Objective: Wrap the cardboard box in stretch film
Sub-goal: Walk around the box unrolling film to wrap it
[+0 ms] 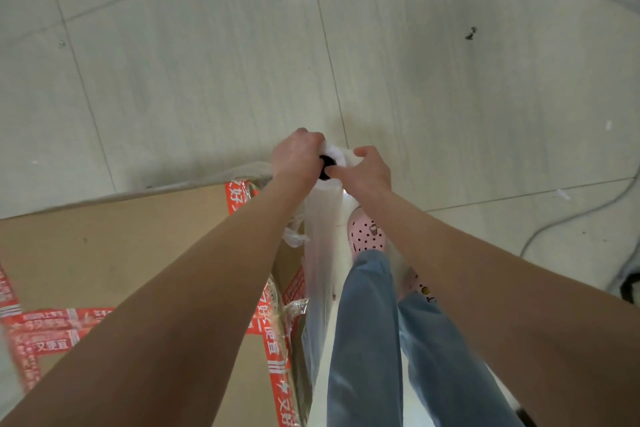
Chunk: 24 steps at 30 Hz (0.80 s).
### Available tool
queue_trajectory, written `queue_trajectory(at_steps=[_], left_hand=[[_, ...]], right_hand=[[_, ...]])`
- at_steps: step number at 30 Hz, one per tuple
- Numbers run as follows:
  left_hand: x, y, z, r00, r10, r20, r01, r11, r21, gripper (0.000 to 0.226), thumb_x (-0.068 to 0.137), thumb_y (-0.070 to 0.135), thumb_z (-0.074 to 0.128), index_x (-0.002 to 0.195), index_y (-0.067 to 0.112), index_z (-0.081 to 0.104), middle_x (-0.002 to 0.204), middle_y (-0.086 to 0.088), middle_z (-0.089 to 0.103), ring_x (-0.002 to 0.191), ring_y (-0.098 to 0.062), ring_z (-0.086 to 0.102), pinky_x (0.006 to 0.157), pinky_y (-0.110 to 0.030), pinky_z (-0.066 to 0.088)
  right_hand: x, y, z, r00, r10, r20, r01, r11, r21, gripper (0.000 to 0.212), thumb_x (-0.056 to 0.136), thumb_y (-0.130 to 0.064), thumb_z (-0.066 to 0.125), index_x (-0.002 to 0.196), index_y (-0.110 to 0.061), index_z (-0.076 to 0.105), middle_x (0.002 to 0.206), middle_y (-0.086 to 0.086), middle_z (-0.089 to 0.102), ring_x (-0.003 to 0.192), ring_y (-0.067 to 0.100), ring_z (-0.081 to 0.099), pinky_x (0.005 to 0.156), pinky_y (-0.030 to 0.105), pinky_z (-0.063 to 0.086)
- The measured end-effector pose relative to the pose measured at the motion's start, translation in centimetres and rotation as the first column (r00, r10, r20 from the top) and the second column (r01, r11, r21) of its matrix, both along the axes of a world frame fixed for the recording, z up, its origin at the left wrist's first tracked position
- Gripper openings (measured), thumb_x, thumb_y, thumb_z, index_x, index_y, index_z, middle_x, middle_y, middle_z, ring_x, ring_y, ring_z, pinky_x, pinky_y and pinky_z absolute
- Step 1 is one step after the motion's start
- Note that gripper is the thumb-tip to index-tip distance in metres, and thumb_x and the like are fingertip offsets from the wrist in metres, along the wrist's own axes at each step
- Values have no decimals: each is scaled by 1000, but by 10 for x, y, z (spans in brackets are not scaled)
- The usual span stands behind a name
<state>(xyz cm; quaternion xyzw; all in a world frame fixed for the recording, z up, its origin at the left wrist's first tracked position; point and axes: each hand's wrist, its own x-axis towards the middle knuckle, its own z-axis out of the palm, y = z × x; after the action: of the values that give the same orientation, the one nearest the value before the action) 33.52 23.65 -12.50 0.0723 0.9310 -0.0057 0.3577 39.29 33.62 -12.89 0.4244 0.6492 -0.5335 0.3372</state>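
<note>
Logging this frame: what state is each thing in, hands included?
cardboard box: taped shut, some film at its right edge.
stretch film roll: upright beside the box, held at its top.
left hand: grips the roll's top.
right hand: grips the roll's top.

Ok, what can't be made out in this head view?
Head view:
Brown cardboard box with red printed tape: cut off by left and bottom edges; wrapped sides unknowable.
Clear stretch film roll: lower end blurred, partly behind blue jeans.
Roll's black core: covered by left hand and right hand.
</note>
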Motion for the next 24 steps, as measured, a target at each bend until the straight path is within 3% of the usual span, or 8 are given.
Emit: queue_trajectory(at_steps=[3, 6, 9, 12, 14, 19, 20, 24], left_hand=[[-2, 2, -2, 998, -56, 20, 55, 998, 22, 25, 81, 14, 56, 104, 18, 64, 102, -7, 57, 93, -29, 59, 69, -31, 44], [-11, 3, -2, 998, -11, 54, 12, 1000, -6, 15, 79, 12, 57, 93, 12, 61, 96, -8, 59, 82, -27, 56, 64, -31, 40], [-21, -4, -2, 975, 206, 83, -209, 977, 30, 9, 80, 15, 60, 86, 9, 55, 93, -12, 60, 82, -29, 58, 63, -30, 42], [-24, -10, -1, 856, 469, 218, -491, 869, 60, 12, 81, 14, 64, 86, 3, 58, 88, -14, 67, 64, -24, 64, 57, -29, 53], [-24, -11, 0, 794, 533, 293, -569, 821, 48, 15, 83, 14, 63, 91, 2, 61, 85, -13, 69, 54, -20, 63, 57, -27, 54], [-33, -2, 0, 946, 264, 187, -289, 949, 122, 38, 84, 12, 54, 121, 15, 59, 112, -5, 63, 100, -23, 61, 72, -29, 46], [-38, -1, -2, 952, 248, 180, -271, 955, 117, 37, 84, 11, 52, 120, 17, 60, 112, -4, 63, 101, -23, 62, 72, -29, 47], [-56, -3, -7, 956, 256, 144, -270, 959, 87, 16, 79, 8, 51, 84, 15, 64, 86, -6, 64, 77, -24, 61, 58, -27, 40]], right_hand=[[-3, -5, 0, 999, -46, 25, 46, 999, -2, 42, 75, -19, 73, 109, -21, 49, 109, 5, 62, 88, 25, 68, 82, 36, 56], [-14, -4, 3, 998, 60, -21, -58, 996, 73, 38, 79, -20, 68, 114, -26, 54, 104, -1, 62, 83, 21, 67, 69, 28, 50], [-24, -1, 6, 995, 64, -75, -58, 995, 84, 42, 81, -25, 69, 121, -26, 56, 105, -4, 59, 82, 15, 58, 63, 22, 40], [-25, 1, 5, 996, -12, -89, 16, 999, 52, 53, 80, -29, 74, 127, -19, 51, 109, -5, 51, 93, 14, 52, 75, 23, 39], [-25, 0, 5, 998, -2, -64, 4, 999, 38, 56, 80, -25, 74, 130, -19, 49, 115, -3, 53, 93, 16, 53, 76, 24, 40], [-42, -3, 4, 990, 120, -73, -113, 989, 94, 48, 86, -17, 63, 131, -24, 51, 122, 2, 60, 88, 17, 55, 72, 25, 40], [-47, -3, 4, 985, 156, -75, -147, 983, 108, 48, 86, -18, 63, 132, -24, 51, 124, 1, 60, 90, 17, 55, 73, 24, 39], [-66, -1, 3, 969, 233, -78, -220, 964, 153, 49, 84, -22, 64, 131, -27, 53, 124, -1, 61, 101, 18, 59, 75, 22, 38]])
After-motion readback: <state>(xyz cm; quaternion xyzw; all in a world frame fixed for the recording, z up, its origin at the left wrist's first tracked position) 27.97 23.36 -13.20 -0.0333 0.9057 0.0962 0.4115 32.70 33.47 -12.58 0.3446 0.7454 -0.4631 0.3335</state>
